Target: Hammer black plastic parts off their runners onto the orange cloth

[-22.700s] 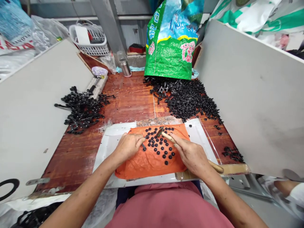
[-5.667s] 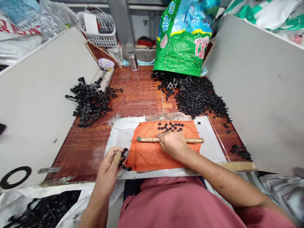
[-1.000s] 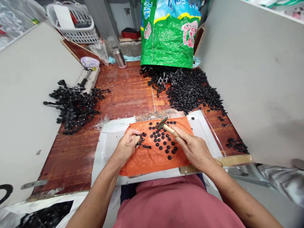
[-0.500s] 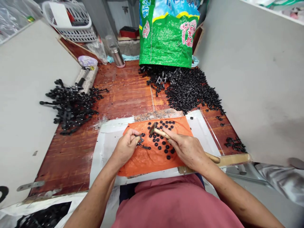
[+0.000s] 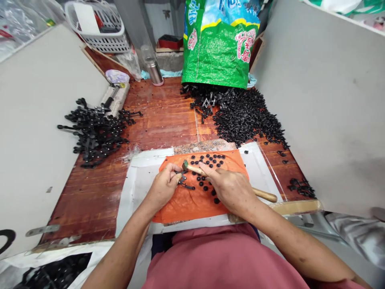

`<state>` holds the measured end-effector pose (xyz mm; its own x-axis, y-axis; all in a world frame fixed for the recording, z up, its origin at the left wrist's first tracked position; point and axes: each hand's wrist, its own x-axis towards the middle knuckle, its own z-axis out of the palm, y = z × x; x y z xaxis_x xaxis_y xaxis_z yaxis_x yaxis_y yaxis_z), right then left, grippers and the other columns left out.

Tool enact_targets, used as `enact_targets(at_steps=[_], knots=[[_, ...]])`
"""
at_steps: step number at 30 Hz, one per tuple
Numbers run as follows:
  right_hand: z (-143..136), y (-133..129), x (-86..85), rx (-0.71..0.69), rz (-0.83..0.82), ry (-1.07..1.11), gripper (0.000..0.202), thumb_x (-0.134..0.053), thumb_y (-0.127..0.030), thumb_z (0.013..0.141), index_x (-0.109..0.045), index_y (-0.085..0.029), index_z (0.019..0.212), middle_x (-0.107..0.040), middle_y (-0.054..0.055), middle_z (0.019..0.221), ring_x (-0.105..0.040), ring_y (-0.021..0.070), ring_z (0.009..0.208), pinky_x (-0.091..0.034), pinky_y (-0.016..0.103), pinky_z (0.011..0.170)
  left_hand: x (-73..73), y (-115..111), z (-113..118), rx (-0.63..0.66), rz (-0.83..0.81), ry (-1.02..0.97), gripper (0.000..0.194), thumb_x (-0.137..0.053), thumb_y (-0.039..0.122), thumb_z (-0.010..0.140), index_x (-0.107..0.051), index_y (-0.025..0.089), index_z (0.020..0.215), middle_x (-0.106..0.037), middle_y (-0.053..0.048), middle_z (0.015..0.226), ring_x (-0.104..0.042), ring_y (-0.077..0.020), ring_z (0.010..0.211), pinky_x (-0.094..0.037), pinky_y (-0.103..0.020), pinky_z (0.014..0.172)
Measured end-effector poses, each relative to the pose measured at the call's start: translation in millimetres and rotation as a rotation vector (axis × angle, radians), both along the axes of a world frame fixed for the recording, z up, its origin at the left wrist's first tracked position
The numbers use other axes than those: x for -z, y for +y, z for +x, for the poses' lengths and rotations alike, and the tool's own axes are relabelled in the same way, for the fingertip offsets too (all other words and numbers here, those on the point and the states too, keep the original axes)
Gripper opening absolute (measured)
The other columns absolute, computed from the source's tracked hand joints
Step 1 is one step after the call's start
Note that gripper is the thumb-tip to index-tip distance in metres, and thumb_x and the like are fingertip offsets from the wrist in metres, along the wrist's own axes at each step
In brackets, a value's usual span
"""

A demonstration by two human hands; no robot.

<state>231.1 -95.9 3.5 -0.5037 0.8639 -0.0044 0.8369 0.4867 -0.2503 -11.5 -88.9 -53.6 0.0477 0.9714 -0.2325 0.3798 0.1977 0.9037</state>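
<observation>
both hands are working over orange cloth (image 5: 180,206): the left hand (image 5: 163,188) is pinching a black strip (image 5: 188,186), the right hand (image 5: 234,191) is squeezing a hammer (image 5: 196,170) near black buttons (image 5: 205,188).

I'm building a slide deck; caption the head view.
Left hand holding a black linked part over orange cloth, right hand gripping a wooden-handled hammer.

Right fingers (image 5: 207,170) grip a wooden-handled hammer (image 5: 192,167). Just beside its head, left fingers (image 5: 174,172) pinch a black jointed piece (image 5: 187,186).
</observation>
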Motion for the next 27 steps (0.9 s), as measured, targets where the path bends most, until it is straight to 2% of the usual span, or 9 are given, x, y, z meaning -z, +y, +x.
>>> enact_targets(at_steps=[3, 8, 12, 17, 20, 22, 27], knots=[[-1, 0, -0.9, 0.007, 0.028, 0.098, 0.052, -0.038, -0.027, 0.108, -0.038, -0.029, 0.160, -0.074, 0.006, 0.096, -0.069, 0.0201, 0.085, -0.043, 0.028, 0.070, -1.3, 1, 1, 0.001, 0.012, -0.019, 0.016, -0.059, 0.031, 0.086, -0.057, 0.020, 0.098, -0.038, 0.010, 0.057, -0.034, -0.0104, 0.051, -0.026, -0.023, 0.053], [-3, 2, -0.9, 0.008, -0.041, -0.062, 0.053, -0.044, -0.026, 0.105, -0.040, -0.032, 0.158, -0.074, 0.003, 0.088, -0.067, 0.0201, 0.072, -0.041, 0.029, 0.061, -0.5, 0, 0, -0.014, -0.004, -0.024, 0.013, -0.058, 0.031, 0.087, -0.055, 0.020, 0.093, -0.035, 0.011, 0.055, -0.031, -0.0099, 0.050, -0.024, -0.022, 0.052], [-5, 1, -2.0, 0.010, -0.026, 0.023, 0.053, -0.039, -0.026, 0.107, -0.038, -0.029, 0.159, -0.075, 0.006, 0.097, -0.070, 0.0208, 0.084, -0.044, 0.028, 0.068, 2.0, 0, -2, 0.003, 0.005, 0.000, 0.016, -0.058, 0.032, 0.088, -0.057, 0.020, 0.098, -0.037, 0.010, 0.055, -0.032, -0.0099, 0.050, -0.025, -0.022, 0.051], [-8, 2, 2.4, 0.019, -0.109, -0.069, 0.050, -0.045, -0.030, 0.105, -0.044, -0.031, 0.156, -0.077, 0.006, 0.095, -0.071, 0.0218, 0.076, -0.042, 0.027, 0.061, 6.2, 1, -1, -0.033, 0.001, -0.010, 0.014, -0.061, 0.032, 0.085, -0.057, 0.020, 0.093, -0.039, 0.010, 0.055, -0.033, -0.0094, 0.049, -0.024, -0.022, 0.050], [-3, 6, 0.9, 0.044, -0.103, 0.123, 0.050, -0.044, -0.031, 0.106, -0.043, -0.030, 0.156, -0.078, 0.006, 0.096, -0.072, 0.0221, 0.080, -0.047, 0.028, 0.067, 2.7, 0, 1, -0.074, -0.056, -0.149, 0.020, -0.065, 0.035, 0.084, -0.056, 0.020, 0.093, -0.041, 0.010, 0.056, -0.033, -0.0086, 0.049, -0.024, -0.020, 0.048], [4, 7, -2.4, 0.095, -0.117, 0.291, 0.050, -0.041, -0.030, 0.106, -0.044, -0.027, 0.156, -0.078, 0.006, 0.097, -0.072, 0.0217, 0.082, -0.049, 0.029, 0.073, -4.6, -2, 2, -0.100, -0.130, -0.292, 0.026, -0.067, 0.040, 0.084, -0.055, 0.021, 0.096, -0.044, 0.010, 0.057, -0.033, -0.0075, 0.047, -0.024, -0.019, 0.046], [20, 7, -5.0, 0.187, -0.201, 0.540, 0.044, -0.043, -0.031, 0.105, -0.055, -0.025, 0.147, -0.076, 0.006, 0.100, -0.070, 0.0221, 0.088, -0.050, 0.031, 0.082, -26.4, -7, -5, -0.123, -0.298, -0.550, 0.044, -0.080, 0.049, 0.077, -0.055, 0.021, 0.099, -0.039, 0.014, 0.051, -0.018, -0.0029, 0.038, -0.014, -0.016, 0.038]])
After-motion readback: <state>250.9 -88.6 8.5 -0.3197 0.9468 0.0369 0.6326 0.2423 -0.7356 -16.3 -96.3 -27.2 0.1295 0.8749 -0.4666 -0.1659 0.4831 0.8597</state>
